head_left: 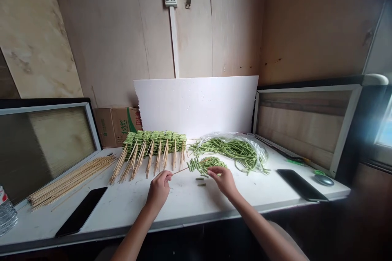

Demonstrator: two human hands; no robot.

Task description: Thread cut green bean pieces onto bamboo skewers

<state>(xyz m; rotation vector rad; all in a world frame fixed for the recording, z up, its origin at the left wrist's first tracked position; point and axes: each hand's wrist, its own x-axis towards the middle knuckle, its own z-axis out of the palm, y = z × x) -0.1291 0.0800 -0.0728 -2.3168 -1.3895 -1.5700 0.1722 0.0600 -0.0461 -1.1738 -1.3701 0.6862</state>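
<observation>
My left hand (159, 189) pinches the bare end of a thin bamboo skewer (180, 171). Several short cut pieces of green bean (193, 165) sit crosswise along its other end. At that end is my right hand (223, 180), its thumb and fingers closed on a green bean piece, partly hidden by the fingers. Behind it lies a heap of cut bean pieces (216, 161). Two loose pieces (201, 184) rest on the white table just below the skewer.
Finished bean skewers (156, 140) are stacked at the back left. Bare skewers (70, 179) and a black phone (82, 211) lie left, near a plastic bottle (6, 214). Long beans (228, 149) spill from a clear bag; another dark phone (301, 184) and a mouse (324, 180) lie right.
</observation>
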